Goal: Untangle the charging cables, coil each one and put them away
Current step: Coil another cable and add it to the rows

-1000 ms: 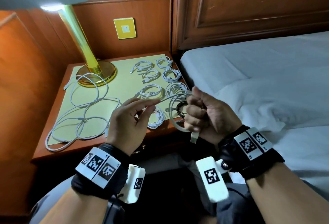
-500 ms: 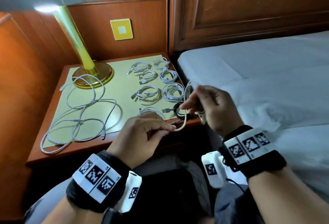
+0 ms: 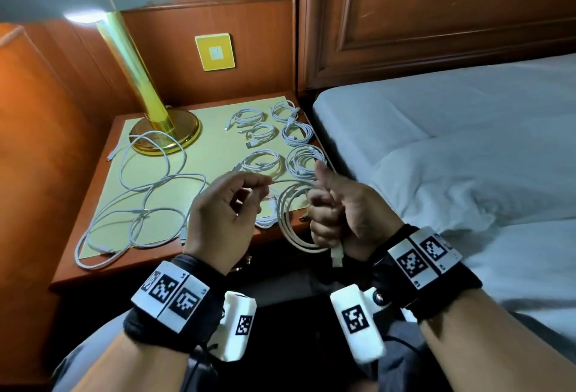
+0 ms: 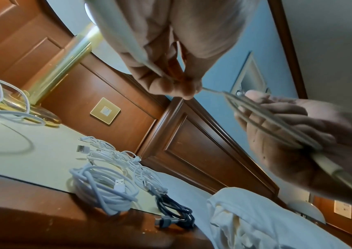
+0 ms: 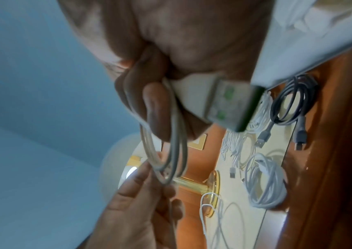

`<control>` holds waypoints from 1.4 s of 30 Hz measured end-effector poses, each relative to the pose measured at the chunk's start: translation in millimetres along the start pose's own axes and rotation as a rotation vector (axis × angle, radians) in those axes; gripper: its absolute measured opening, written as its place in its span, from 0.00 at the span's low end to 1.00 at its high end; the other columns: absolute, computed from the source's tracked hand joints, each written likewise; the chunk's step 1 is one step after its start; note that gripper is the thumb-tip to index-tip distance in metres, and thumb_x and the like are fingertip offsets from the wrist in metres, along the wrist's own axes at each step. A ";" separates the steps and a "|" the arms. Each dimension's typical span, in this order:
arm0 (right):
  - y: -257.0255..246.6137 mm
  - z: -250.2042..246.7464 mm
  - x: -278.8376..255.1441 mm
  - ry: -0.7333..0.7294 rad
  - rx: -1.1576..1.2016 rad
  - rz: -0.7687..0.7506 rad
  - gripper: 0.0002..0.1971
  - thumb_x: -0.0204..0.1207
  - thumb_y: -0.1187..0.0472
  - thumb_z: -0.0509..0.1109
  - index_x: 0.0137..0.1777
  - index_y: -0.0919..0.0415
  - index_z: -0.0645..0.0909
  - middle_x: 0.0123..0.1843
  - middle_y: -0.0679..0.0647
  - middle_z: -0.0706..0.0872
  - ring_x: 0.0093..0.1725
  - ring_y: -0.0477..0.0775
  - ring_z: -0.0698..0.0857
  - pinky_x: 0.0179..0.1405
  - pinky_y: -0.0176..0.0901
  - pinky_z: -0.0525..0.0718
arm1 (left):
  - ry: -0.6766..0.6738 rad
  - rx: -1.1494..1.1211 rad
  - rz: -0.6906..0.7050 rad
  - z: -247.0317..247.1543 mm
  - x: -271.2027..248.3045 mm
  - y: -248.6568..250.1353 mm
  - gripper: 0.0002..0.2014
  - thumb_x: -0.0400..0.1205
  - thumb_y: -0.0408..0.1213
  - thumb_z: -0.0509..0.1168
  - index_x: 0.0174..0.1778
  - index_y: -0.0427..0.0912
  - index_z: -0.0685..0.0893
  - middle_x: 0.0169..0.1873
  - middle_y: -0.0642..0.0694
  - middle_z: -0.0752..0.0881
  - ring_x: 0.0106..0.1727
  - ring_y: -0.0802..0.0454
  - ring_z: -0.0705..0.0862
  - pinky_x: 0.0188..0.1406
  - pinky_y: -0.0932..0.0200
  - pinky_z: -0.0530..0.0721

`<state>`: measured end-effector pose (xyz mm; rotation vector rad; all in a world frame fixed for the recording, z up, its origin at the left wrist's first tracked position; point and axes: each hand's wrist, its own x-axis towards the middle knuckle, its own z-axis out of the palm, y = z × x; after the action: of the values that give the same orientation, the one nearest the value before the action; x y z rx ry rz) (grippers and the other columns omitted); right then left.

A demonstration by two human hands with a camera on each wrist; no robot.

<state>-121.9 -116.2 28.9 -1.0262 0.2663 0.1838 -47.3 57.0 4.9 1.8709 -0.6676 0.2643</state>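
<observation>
My right hand [image 3: 330,204] grips a partly wound white cable coil [image 3: 288,229] in its fist above the nightstand's front edge; the USB plug [image 3: 336,256] hangs below the fist, thumb raised. My left hand [image 3: 237,198] pinches the free strand [image 3: 286,180] of the same cable, stretched taut toward the right fist. In the left wrist view the fingertips [image 4: 183,89] pinch the strand; in the right wrist view the loops [image 5: 171,151] wrap round the curled fingers. Several coiled white cables [image 3: 265,164] lie on the nightstand's right half. Loose tangled white cables [image 3: 146,204] sprawl on its left half.
A brass lamp base [image 3: 165,133] stands at the back left of the nightstand [image 3: 93,270], its shade overhead. A dark coiled cable [image 4: 175,214] lies near the front right corner. The bed [image 3: 467,158] with white sheets borders the right side. Wood panelling and a yellow switch plate [image 3: 215,52] stand behind.
The left hand rose from below the table edge to level with the right fist, drawing the strand over. The right hand turned back into a fist with the plug hanging below.
</observation>
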 end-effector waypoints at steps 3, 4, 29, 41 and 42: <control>-4.8 -4.9 -1.3 0.038 0.124 -0.083 0.23 0.79 0.41 0.64 0.28 0.50 0.63 0.18 0.45 0.58 0.16 0.45 0.56 0.19 0.40 0.56 | -0.074 0.053 -0.044 0.3 -0.7 -4.7 0.13 0.82 0.28 0.72 0.53 0.53 0.90 0.42 0.55 0.90 0.35 0.58 0.88 0.38 0.73 0.81; -6.9 -7.5 -1.3 0.062 0.167 -0.121 0.22 0.81 0.43 0.63 0.29 0.50 0.63 0.19 0.44 0.58 0.16 0.45 0.57 0.18 0.39 0.58 | -0.114 0.095 -0.062 1.1 -1.7 -6.4 0.13 0.82 0.29 0.72 0.54 0.53 0.91 0.42 0.56 0.89 0.35 0.58 0.88 0.39 0.73 0.81; 10.1 3.4 8.0 0.101 0.117 -0.151 0.24 0.86 0.44 0.58 0.29 0.52 0.64 0.19 0.46 0.58 0.17 0.45 0.57 0.17 0.39 0.58 | -0.026 -0.648 -0.672 9.9 4.3 4.3 0.02 0.80 0.25 0.71 0.47 0.32 0.88 0.36 0.38 0.91 0.32 0.47 0.87 0.33 0.58 0.90; 24.7 -0.2 20.7 0.286 -0.196 -0.398 0.24 0.88 0.46 0.58 0.29 0.54 0.65 0.21 0.48 0.64 0.21 0.50 0.62 0.23 0.41 0.64 | -0.274 -0.752 -0.696 18.0 -0.7 9.0 0.13 0.75 0.36 0.71 0.53 0.35 0.89 0.37 0.40 0.84 0.35 0.49 0.79 0.34 0.55 0.77; 25.6 -0.6 21.8 0.295 -0.210 -0.406 0.24 0.87 0.46 0.58 0.28 0.54 0.66 0.21 0.48 0.65 0.21 0.50 0.63 0.23 0.42 0.65 | -0.317 -0.724 -0.641 20.4 -2.1 10.1 0.13 0.74 0.36 0.73 0.52 0.35 0.89 0.39 0.38 0.86 0.38 0.46 0.82 0.38 0.53 0.79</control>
<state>-108.3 -103.2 1.1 -1.2940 0.3035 -0.3163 -57.3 36.5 3.8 1.3265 -0.2727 -0.6262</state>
